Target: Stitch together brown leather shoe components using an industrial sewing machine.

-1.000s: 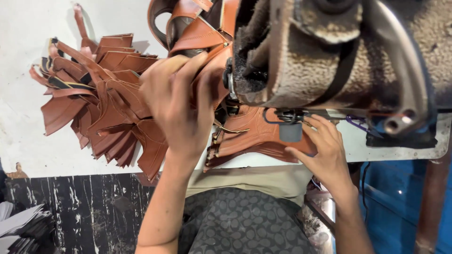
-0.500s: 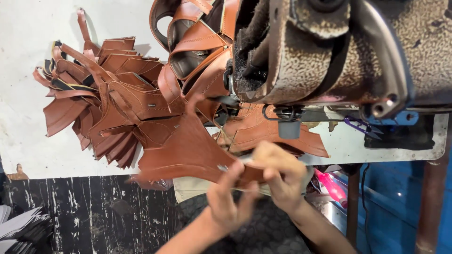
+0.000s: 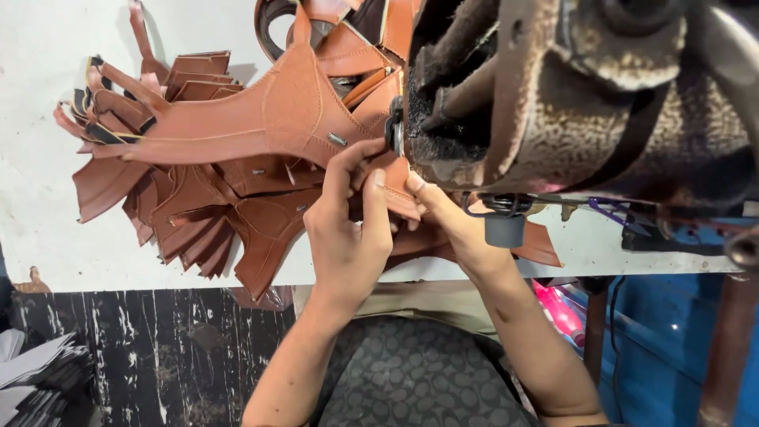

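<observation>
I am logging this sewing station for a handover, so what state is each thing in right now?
left hand: gripping the brown leather piece
right hand: pinching the same piece's edge
brown leather piece: held at the machine head
sewing machine: worn, grimy
leather pile: heaped loosely on the white table

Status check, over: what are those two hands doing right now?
Left hand and right hand pinch brown leather piece at sewing machine. Leather pile beside. Nothing blocking.

Both hands [image 3: 348, 229] [image 3: 451, 225] pinch a brown leather piece [image 3: 292, 111] at the sewing machine [image 3: 569, 103].
</observation>
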